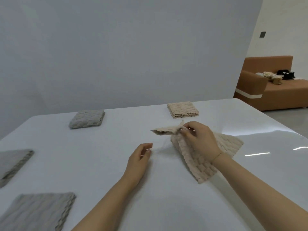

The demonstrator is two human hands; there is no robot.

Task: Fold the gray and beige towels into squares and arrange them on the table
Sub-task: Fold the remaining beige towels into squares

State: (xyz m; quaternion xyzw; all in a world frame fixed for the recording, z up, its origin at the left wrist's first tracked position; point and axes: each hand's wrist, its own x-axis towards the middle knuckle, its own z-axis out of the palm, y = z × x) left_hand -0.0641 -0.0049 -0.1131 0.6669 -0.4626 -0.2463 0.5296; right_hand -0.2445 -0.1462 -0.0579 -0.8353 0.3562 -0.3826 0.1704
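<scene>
A loose beige towel (198, 162) lies partly folded on the white table (108, 164), right of centre. My right hand (198, 139) pinches its far corner and lifts it off the surface. My left hand (139, 161) hovers just left of that towel, fingers relaxed, holding nothing. A folded beige towel (183, 109) sits near the far edge. A folded gray towel (87, 118) lies at the far left. Two more folded gray towels rest at the left edge (14, 164) and the near left corner (38, 212).
A gray wall stands right behind the table's far edge. Off to the right, beyond the table, is a brown sofa (276, 90) with several small items on its seat.
</scene>
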